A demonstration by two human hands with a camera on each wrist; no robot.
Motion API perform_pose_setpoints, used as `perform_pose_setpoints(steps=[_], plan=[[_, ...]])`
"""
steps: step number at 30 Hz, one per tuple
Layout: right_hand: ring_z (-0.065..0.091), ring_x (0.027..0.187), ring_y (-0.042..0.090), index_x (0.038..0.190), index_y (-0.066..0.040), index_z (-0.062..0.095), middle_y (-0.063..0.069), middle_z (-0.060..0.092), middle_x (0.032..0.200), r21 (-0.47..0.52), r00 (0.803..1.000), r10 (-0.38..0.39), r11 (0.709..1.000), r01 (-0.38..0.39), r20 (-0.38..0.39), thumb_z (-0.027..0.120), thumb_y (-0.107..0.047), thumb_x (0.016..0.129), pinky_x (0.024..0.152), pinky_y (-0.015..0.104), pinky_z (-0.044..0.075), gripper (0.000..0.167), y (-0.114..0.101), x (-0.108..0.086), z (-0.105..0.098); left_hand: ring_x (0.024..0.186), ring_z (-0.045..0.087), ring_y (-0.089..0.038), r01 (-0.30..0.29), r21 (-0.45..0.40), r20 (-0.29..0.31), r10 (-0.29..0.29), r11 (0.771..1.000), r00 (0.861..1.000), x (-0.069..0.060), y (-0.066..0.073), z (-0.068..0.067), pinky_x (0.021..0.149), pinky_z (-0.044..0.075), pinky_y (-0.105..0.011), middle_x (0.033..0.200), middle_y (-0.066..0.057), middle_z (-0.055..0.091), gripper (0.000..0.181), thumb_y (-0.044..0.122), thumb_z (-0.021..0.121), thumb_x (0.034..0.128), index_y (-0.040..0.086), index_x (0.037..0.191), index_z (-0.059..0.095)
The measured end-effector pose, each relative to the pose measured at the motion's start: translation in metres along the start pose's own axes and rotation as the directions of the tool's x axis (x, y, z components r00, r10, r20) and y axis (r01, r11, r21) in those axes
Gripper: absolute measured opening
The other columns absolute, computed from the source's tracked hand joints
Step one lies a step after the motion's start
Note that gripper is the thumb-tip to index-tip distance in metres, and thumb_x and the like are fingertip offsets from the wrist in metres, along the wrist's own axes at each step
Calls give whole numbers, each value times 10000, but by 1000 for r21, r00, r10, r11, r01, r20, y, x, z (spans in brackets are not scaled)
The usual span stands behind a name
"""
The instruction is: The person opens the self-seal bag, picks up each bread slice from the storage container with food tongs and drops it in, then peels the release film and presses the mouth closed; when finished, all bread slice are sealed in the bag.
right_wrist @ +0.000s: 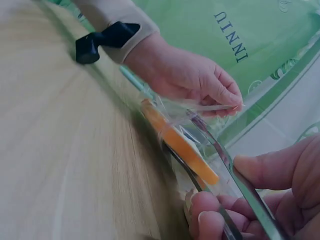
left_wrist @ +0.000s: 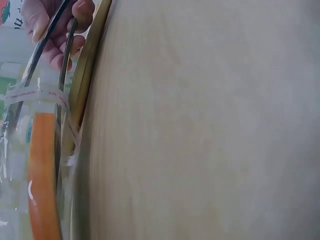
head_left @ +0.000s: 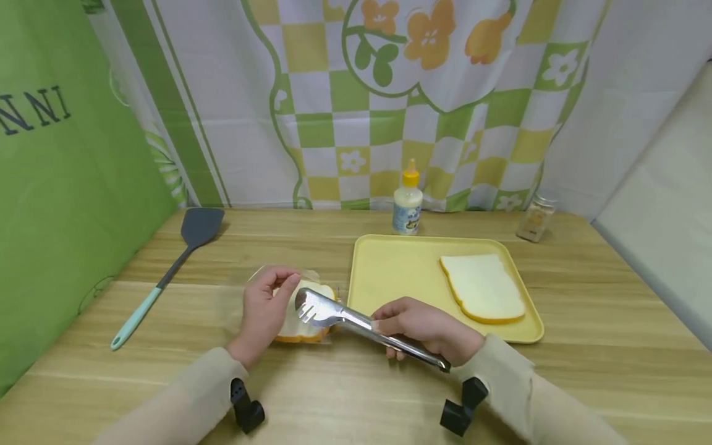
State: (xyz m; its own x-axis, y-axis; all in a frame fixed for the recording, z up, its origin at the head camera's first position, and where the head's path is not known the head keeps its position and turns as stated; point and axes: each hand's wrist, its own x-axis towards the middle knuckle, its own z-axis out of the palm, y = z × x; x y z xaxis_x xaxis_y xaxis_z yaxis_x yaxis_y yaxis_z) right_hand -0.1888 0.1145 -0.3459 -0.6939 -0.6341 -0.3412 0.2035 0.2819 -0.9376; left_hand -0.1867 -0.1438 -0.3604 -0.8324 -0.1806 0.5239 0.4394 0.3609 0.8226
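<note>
On the wooden surface (head_left: 334,395), a yellow tray (head_left: 395,266) carrying one bread slice (head_left: 484,284) sits just beside a bagged slice (head_left: 295,324); a spatula (head_left: 177,266) lies well left. The right hand (head_left: 423,324), angled inward, has its grip round steel tongs (head_left: 361,321) straddling the bagged slice. The left hand (head_left: 267,306) pinches the clear bag (right_wrist: 212,107) above. Beyond the tray stand a bottle (head_left: 408,207) and jar (head_left: 536,217).

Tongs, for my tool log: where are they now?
In the head view, below centre, the right hand holds the tongs, their tips at the bagged bread slice, left of the tray.
</note>
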Motion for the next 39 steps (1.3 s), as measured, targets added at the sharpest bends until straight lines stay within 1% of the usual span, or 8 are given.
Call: perform_pose_setpoints(steps=[5, 9, 14, 19, 23, 26, 32, 39], plan=[[542, 501, 107, 1143, 87, 558, 126, 560, 795, -67, 996, 16, 998, -22, -87, 547, -67, 898, 446, 196, 449, 290, 0, 5, -1, 803, 540, -35, 68, 41, 92, -71, 997, 993, 1, -3, -9, 743, 440, -157, 886, -126, 658, 92, 61, 626, 872, -15, 885, 677], [532, 481, 108, 1097, 65, 589, 120, 567, 770, -102, 991, 22, 994, -36, -131, 562, -62, 888, 428, 200, 436, 247, 0, 7, -4, 890, 560, -80, 35, 84, 194, -50, 996, 980, 4, -5, -17, 814, 444, -204, 953, -94, 672, 108, 86, 626, 876, 10, 904, 697], [521, 464, 103, 1091, 72, 587, 109, 565, 725, -95, 992, 11, 995, -23, -127, 564, -57, 885, 424, 202, 430, 244, -2, 7, -7, 951, 584, -141, -21, 115, 296, -14, 993, 955, 5, -8, -18, 896, 432, -254, 930, -51, 689, 83, 84, 646, 858, 45, 890, 712], [519, 466, 97, 1105, 93, 569, 83, 553, 727, -73, 992, 2, 997, -11, -124, 538, -36, 887, 430, 196, 432, 256, -2, 7, -11, 915, 595, -108, -43, 109, 291, 9, 993, 957, 3, -8, -18, 837, 453, -207, 906, -40, 688, 78, 69, 648, 855, 36, 883, 712], [517, 467, 93, 1098, 102, 564, 68, 545, 718, -72, 993, -8, 997, 0, -120, 528, -28, 885, 429, 192, 429, 252, -1, 8, -11, 882, 581, -84, 2, 135, 285, -41, 991, 958, 3, -8, -19, 784, 462, -197, 904, -37, 687, 93, 95, 638, 870, 40, 894, 709], [511, 461, 91, 1087, 99, 569, 69, 544, 704, -76, 993, -12, 997, 3, -115, 533, -28, 883, 425, 190, 426, 243, -2, 10, -9, 836, 571, -68, 14, 165, 280, -60, 986, 958, 5, -10, -18, 739, 464, -198, 890, -54, 691, 87, 87, 641, 866, 40, 896, 708], [506, 451, 98, 1069, 64, 591, 89, 546, 684, -100, 996, 10, 995, -20, -92, 565, -51, 874, 409, 201, 411, 228, -3, 13, -4, 810, 576, -74, -4, 148, 264, -35, 989, 964, 10, -11, -15, 724, 485, -224, 901, -93, 687, 94, 85, 643, 864, 23, 899, 703], [501, 445, 100, 1070, 59, 594, 103, 557, 683, -115, 997, 18, 993, -27, -75, 559, -54, 880, 404, 205, 411, 224, -3, 14, -4, 798, 554, -78, 131, 111, 259, -156, 985, 953, 9, -11, -17, 700, 467, -189, 933, -92, 669, 147, 134, 611, 896, 19, 938, 693]])
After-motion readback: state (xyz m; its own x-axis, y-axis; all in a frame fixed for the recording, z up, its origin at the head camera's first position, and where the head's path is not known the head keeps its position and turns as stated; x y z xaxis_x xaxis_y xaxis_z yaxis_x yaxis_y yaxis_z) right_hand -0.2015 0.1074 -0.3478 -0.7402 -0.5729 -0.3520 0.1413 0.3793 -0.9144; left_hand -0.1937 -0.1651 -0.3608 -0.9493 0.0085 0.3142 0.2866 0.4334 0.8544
